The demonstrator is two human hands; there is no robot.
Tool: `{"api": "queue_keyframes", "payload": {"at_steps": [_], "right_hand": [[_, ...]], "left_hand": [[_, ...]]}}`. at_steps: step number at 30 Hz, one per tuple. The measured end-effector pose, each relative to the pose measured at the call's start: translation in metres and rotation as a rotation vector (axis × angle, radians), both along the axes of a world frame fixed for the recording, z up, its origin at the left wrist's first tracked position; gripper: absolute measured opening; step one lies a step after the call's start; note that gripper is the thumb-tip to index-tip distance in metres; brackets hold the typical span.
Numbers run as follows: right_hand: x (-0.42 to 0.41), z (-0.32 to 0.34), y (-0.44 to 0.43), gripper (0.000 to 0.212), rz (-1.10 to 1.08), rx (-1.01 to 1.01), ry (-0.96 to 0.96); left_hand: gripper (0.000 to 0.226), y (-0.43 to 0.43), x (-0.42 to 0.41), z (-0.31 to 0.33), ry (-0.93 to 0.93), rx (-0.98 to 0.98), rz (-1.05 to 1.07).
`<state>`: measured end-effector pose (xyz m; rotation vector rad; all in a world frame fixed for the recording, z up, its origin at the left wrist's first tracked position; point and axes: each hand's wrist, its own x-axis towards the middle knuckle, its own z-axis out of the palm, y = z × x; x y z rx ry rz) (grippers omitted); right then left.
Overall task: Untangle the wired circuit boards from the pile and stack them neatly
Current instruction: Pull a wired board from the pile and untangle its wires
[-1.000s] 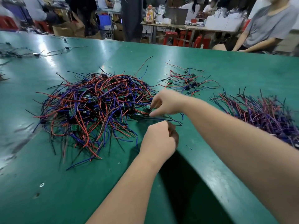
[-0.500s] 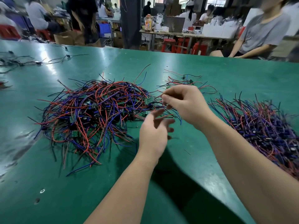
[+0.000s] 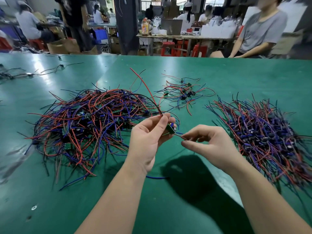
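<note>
Above the green worktop (image 3: pixel 236 78), the left hand (image 3: pixel 146 141) grips a small circuit board (image 3: pixel 170 129) in curled fingers, its red wire (image 3: pixel 145 83) arching over the tangled pile (image 3: pixel 87 122) just left. The right hand (image 3: pixel 212 146) pinches another lead from the board. A small cluster (image 3: pixel 184 93) lies behind and a denser heap (image 3: pixel 263 132) sprawls to the right.

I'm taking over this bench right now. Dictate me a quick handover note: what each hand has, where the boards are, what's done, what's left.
Left hand grips one wired circuit board, held above the table.
Right hand pinches a wire from that board.
The tangled pile is on the left of the green table, a small cluster lies farther back, and the sorted stack is on the right.
Done: one board picked up.
Left: lay it on the stack, then work through the pile.
</note>
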<state>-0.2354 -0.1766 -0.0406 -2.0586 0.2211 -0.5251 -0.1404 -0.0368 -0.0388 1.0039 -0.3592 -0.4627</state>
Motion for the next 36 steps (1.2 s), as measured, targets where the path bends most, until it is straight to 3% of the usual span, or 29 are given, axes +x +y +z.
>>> {"api": "queue_keyframes", "payload": {"at_steps": [5,8,13,16,20,24,26,33,36], "right_hand": [[0.000,0.003,0.000,0.011,0.000,0.399,-0.119],[0.003,0.000,0.002,0.016,0.002,0.493,-0.110],[0.005,-0.003,0.013,0.025,0.283,0.759,-0.090],[0.008,-0.005,0.013,0.018,0.242,0.777,-0.133],[0.010,-0.005,0.008,0.017,0.030,0.699,-0.134],[0.011,-0.009,0.004,0.004,-0.137,0.505,-0.076],[0.012,-0.011,0.003,0.010,-0.195,0.487,-0.065],[0.010,0.005,-0.023,0.014,-0.326,0.808,-0.203],[0.003,0.009,-0.040,0.007,-0.384,0.918,-0.234]], "left_hand": [[0.018,0.002,-0.001,0.002,0.000,0.074,-0.019],[0.018,0.003,-0.002,0.003,0.075,0.087,-0.168],[0.020,-0.004,-0.011,-0.002,0.208,0.191,-0.413],[0.028,-0.006,-0.013,-0.003,0.274,0.219,-0.420],[0.049,-0.006,-0.013,-0.004,0.183,0.355,-0.379],[0.017,-0.005,-0.012,-0.009,0.067,0.449,-0.334],[0.017,-0.006,-0.013,-0.012,0.029,0.470,-0.319],[0.021,-0.007,-0.021,-0.008,-0.156,0.448,-0.353],[0.017,-0.006,-0.023,-0.007,-0.199,0.456,-0.429]]}}
